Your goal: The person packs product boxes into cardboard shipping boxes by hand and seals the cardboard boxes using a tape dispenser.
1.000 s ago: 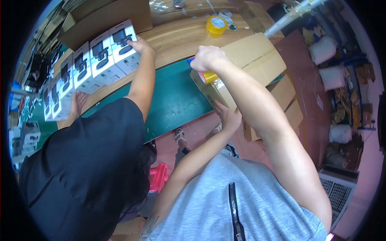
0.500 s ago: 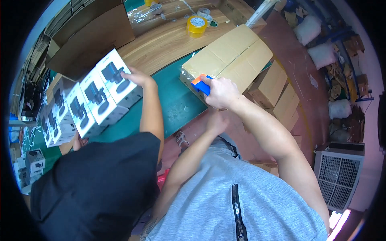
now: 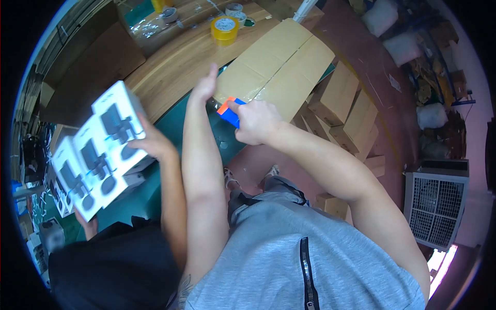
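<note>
A closed cardboard carton (image 3: 279, 64) lies on the table, with a shiny strip of clear tape near its close end. My right hand (image 3: 258, 121) is closed round a blue-and-orange tool (image 3: 231, 112), which looks like a tape dispenser, at the carton's near end. Beside the carton's left corner is my left hand (image 3: 205, 87), fingers stretched out and nothing in it. I cannot tell whether it touches the cardboard. On my left, a co-worker's hand (image 3: 152, 139) steadies several white boxes (image 3: 111, 121) printed with a dark device.
Yellow tape rolls (image 3: 225, 31) stand on the wood-topped table (image 3: 165, 77) beyond a green surface (image 3: 170, 121). An open carton (image 3: 93, 67) is at the far left. More cartons (image 3: 338, 98) are stacked right of mine, and a grey vented unit (image 3: 436, 209) sits far right.
My left hand has risen from near my body to the carton's left corner, fingers extended. My right hand keeps the tool at the near end. The co-worker has shifted the white boxes nearer.
</note>
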The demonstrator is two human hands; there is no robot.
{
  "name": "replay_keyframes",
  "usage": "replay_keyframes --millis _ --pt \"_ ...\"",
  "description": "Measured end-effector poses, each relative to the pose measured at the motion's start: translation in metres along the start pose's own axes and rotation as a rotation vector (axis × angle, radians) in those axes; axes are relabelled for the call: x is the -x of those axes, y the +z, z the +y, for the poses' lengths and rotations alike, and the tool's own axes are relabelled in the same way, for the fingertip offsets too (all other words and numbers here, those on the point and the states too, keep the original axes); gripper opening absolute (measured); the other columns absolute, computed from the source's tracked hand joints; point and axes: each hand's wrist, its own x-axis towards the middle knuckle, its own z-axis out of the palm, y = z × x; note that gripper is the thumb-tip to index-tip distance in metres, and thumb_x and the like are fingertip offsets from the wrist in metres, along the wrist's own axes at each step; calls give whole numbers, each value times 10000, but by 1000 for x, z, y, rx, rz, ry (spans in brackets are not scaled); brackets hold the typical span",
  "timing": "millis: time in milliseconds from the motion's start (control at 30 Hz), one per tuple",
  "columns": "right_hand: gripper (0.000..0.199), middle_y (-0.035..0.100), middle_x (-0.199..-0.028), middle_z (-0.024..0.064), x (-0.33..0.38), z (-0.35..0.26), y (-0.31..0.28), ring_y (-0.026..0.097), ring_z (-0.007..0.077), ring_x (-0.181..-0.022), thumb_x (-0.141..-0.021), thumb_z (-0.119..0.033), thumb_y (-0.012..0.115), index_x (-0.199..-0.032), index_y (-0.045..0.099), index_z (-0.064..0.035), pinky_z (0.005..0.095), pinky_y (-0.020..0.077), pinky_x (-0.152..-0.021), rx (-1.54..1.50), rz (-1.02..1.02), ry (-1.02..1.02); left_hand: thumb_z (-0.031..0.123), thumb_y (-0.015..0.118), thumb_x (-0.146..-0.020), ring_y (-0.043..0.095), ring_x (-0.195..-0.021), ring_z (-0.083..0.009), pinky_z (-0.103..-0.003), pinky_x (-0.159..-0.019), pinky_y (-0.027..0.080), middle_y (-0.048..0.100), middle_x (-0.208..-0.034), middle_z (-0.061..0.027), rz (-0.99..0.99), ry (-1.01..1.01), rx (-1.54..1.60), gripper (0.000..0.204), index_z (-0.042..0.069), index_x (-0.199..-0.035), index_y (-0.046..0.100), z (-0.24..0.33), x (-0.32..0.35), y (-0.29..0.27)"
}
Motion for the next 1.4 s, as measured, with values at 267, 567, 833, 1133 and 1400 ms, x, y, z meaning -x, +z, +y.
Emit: replay_keyframes --millis 267,567,833,1133,1400 --pt "569 666 -854 253 40 10 6 663 429 -801 -706 -158 612 -1270 546 -123 518 545 -706 -70 -71 -76 839 291 -824 457 -1324 -345 -419 -1121 324 517 -1372 -230 -245 -275 -393 990 11 -1259 615 49 -113 76" --pt "646 657 -829 261 133 60 26 674 403 -771 -690 -183 663 -1319 531 -130 501 556 -676 -106 -104 36 818 380 -811 503 -1264 -391 -417 -1089 354 556 -1271 -312 -98 -266 -387 961 -36 -1142 668 49 -112 69" --pt "455 711 -999 159 67 87 92 694 316 -946 -702 -217 649 -1140 678 -100 403 560 -826 135 -611 239 739 470 -839 578 -1188 -363 -433 -1023 424 612 -1237 -253 17 -203 -343 834 8 -1191 663 34 -107 74" --pt "585 698 -1126 103 138 274 174 647 160 -1013 -752 -129 678 -1321 583 -34 288 482 -910 -1099 132 660 605 407 -958 213 -1462 -288 -380 -1174 194 264 -1569 -180 179 -587 880 812 -7 -1486 320 68 -101 96" --pt "401 647 -1150 52 110 372 176 652 199 -988 -876 -300 564 -1215 575 -87 345 539 -788 -1892 717 886 339 575 -874 273 -1384 -473 -594 -1122 186 324 -1473 -307 511 554 0 592 9 -1354 468 83 70 152"
